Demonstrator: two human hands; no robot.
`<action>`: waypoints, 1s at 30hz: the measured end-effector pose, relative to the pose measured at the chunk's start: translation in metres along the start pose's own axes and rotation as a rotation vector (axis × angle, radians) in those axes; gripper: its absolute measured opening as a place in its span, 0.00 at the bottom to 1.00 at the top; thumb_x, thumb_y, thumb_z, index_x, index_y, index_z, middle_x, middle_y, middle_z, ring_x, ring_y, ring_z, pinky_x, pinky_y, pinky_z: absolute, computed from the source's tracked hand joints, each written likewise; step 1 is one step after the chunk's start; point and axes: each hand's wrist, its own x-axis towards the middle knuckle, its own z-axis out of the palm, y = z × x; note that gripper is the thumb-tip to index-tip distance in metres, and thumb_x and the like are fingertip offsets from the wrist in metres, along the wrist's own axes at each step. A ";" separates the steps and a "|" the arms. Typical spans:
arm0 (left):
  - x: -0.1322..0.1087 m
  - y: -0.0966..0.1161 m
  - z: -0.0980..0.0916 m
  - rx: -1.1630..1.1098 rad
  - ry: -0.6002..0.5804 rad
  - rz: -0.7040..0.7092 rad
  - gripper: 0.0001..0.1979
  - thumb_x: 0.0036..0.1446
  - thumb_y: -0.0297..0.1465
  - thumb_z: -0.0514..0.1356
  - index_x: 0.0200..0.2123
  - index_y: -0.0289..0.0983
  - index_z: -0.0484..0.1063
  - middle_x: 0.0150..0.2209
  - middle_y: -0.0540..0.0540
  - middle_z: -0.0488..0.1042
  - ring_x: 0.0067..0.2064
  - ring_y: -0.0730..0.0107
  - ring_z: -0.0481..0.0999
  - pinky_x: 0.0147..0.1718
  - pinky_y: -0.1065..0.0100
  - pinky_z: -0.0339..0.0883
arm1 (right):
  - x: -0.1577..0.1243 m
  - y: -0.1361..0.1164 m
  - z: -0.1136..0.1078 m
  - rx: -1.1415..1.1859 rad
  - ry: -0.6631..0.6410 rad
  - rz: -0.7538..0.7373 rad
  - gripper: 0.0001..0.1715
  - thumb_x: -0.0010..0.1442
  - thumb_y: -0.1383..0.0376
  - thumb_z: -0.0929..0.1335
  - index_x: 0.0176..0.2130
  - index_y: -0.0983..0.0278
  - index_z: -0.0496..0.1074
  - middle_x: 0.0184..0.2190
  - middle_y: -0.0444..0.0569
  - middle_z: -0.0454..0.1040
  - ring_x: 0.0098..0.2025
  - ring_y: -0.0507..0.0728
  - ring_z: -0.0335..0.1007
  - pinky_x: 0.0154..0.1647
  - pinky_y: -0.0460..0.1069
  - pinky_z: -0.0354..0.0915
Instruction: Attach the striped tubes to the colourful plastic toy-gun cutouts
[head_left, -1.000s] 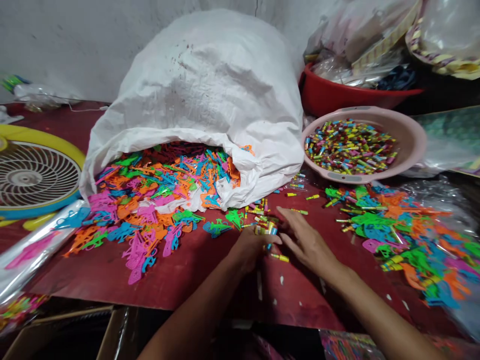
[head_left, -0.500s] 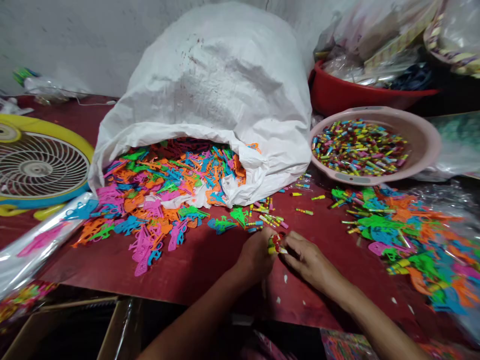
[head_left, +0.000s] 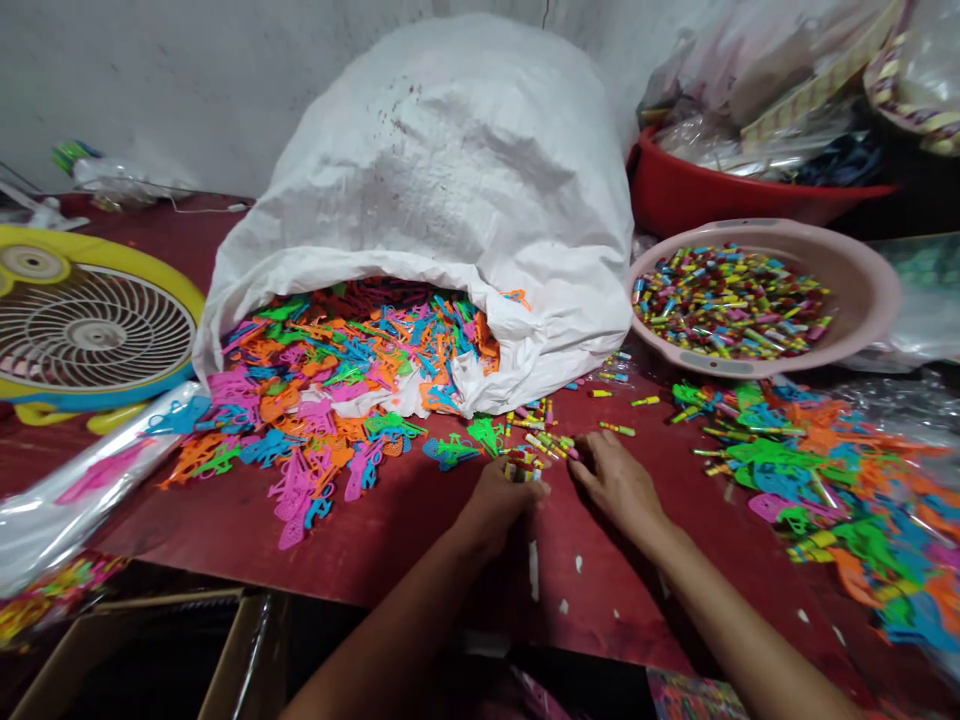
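My left hand [head_left: 496, 500] is curled into a loose fist on the red table [head_left: 420, 520], holding a small bunch of coloured sticks [head_left: 523, 466] upright at its top. My right hand [head_left: 616, 482] lies beside it with fingers bent, their tips among the loose coloured sticks [head_left: 553, 441] scattered in front of the sack. Whether the right fingers grip a stick is unclear. A big white sack [head_left: 450, 190] lies on its side behind both hands, spilling flat plastic toy pieces [head_left: 322, 390] in pink, orange, blue and green.
A pink basin [head_left: 862, 290] of coloured sticks stands at the right, a red basin [head_left: 697, 195] with plastic bags behind it. More toy pieces [head_left: 825, 480] lie at the right. A yellow fan [head_left: 82, 335] and a clear bag [head_left: 67, 500] sit left; a cardboard box [head_left: 150, 650] below.
Both hands pulled back toward me and met over a stick, then moved forward again to the loose sticks. The left hand keeps its bunch; the camera shifted slightly left.
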 end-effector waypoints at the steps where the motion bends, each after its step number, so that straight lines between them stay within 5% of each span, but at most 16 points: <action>1: 0.000 0.001 0.000 -0.010 0.008 0.010 0.13 0.37 0.29 0.67 0.28 0.34 0.68 0.22 0.54 0.66 0.23 0.77 0.61 0.26 0.72 0.55 | 0.000 0.004 0.002 -0.016 0.002 0.013 0.08 0.64 0.62 0.62 0.39 0.63 0.68 0.36 0.51 0.68 0.36 0.58 0.66 0.34 0.50 0.59; 6: 0.001 0.003 -0.002 0.063 0.047 0.140 0.10 0.43 0.31 0.65 0.29 0.35 0.69 0.24 0.51 0.69 0.26 0.74 0.66 0.28 0.70 0.59 | -0.007 0.007 -0.006 -0.005 -0.021 -0.019 0.09 0.65 0.62 0.61 0.37 0.62 0.69 0.33 0.50 0.68 0.33 0.57 0.66 0.33 0.49 0.59; 9: -0.002 0.005 -0.002 0.315 0.100 0.362 0.06 0.47 0.28 0.62 0.32 0.36 0.71 0.28 0.50 0.71 0.29 0.72 0.68 0.30 0.70 0.60 | -0.015 -0.006 -0.025 0.067 -0.159 -0.146 0.10 0.66 0.63 0.61 0.38 0.61 0.71 0.33 0.49 0.69 0.34 0.56 0.67 0.35 0.48 0.60; 13: -0.009 0.003 0.003 0.671 0.023 0.542 0.11 0.44 0.22 0.60 0.34 0.40 0.71 0.31 0.50 0.73 0.33 0.69 0.69 0.33 0.69 0.59 | -0.017 -0.033 -0.038 0.238 -0.297 -0.267 0.09 0.64 0.68 0.62 0.32 0.62 0.69 0.33 0.49 0.69 0.35 0.55 0.66 0.36 0.48 0.60; 18: -0.011 -0.004 0.002 0.584 0.031 0.369 0.13 0.43 0.23 0.61 0.34 0.39 0.66 0.26 0.55 0.66 0.26 0.74 0.63 0.26 0.71 0.53 | -0.006 -0.036 -0.022 0.532 -0.289 -0.148 0.05 0.59 0.67 0.64 0.37 0.62 0.68 0.29 0.44 0.67 0.30 0.53 0.64 0.31 0.46 0.60; 24: -0.012 0.001 -0.004 0.054 0.117 0.164 0.14 0.42 0.27 0.61 0.36 0.37 0.68 0.25 0.55 0.64 0.24 0.78 0.59 0.25 0.73 0.54 | 0.018 -0.006 -0.004 0.154 -0.069 -0.056 0.12 0.58 0.66 0.63 0.42 0.64 0.72 0.35 0.51 0.68 0.37 0.58 0.66 0.38 0.50 0.61; 30: -0.010 0.006 -0.009 -0.053 0.178 0.135 0.09 0.39 0.26 0.63 0.25 0.36 0.64 0.20 0.57 0.61 0.21 0.79 0.56 0.22 0.74 0.51 | 0.016 0.013 -0.004 0.125 -0.072 -0.028 0.08 0.60 0.63 0.63 0.34 0.63 0.71 0.32 0.51 0.70 0.35 0.59 0.66 0.36 0.51 0.60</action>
